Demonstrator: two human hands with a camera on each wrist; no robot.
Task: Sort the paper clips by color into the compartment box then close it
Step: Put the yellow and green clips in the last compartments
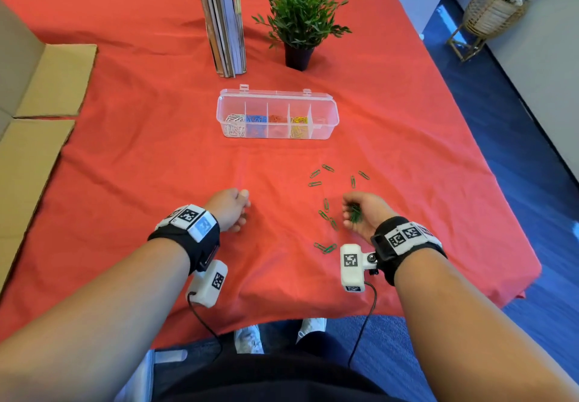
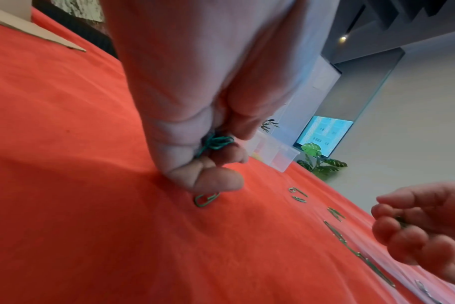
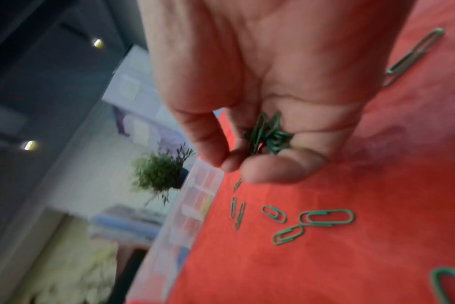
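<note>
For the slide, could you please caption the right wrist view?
Right hand cupping green paper clips above others scattered on red cloth.

Left hand [image 1: 230, 209]: forearm reaching forward, wrist in a black band, fingers curled round a small bunch of green paper clips [image 2: 216, 143], knuckles down on the tabletop [image 1: 156, 157]. Right hand [image 1: 363, 213]: forearm reaching forward, wrist likewise banded, palm turned inward and up just above the tabletop, fingers [image 3: 278, 168] cupped round a cluster of green clips [image 3: 266, 133] lying in the palm.
</note>
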